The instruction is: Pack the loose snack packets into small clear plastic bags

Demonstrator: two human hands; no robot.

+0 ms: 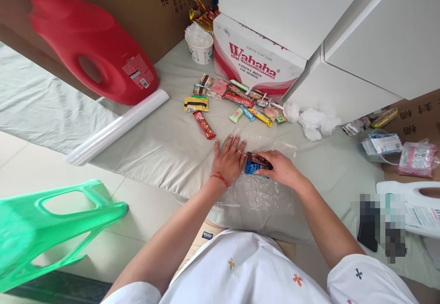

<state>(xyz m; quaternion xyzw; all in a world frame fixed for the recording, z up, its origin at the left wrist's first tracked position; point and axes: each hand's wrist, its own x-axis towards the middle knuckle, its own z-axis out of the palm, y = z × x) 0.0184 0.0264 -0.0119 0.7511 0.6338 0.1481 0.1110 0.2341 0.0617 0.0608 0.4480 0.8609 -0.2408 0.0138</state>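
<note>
A sheet of clear plastic film [264, 197] lies crinkled on the grey-green cloth in front of me. My left hand [229, 161] rests flat at its left part, fingers stretched out and holding nothing. On the film, my right hand [282, 170] closes its thumb and fingers over a dark brown snack packet [255, 158] and a blue snack packet [252, 168] lying side by side. The fingers hide the right ends of both. Just beyond my left hand is a red snack packet [204, 125], with a yellow packet [195, 104] farther back.
Several small snacks [240, 100] lie before a Wahaha carton [256, 61]. Crumpled clear bags [318, 121] are to the right. A film roll [118, 126] and red jug [99, 42] stand left; a green stool [65, 221] is lower left. A paper cup [200, 51] sits at the back.
</note>
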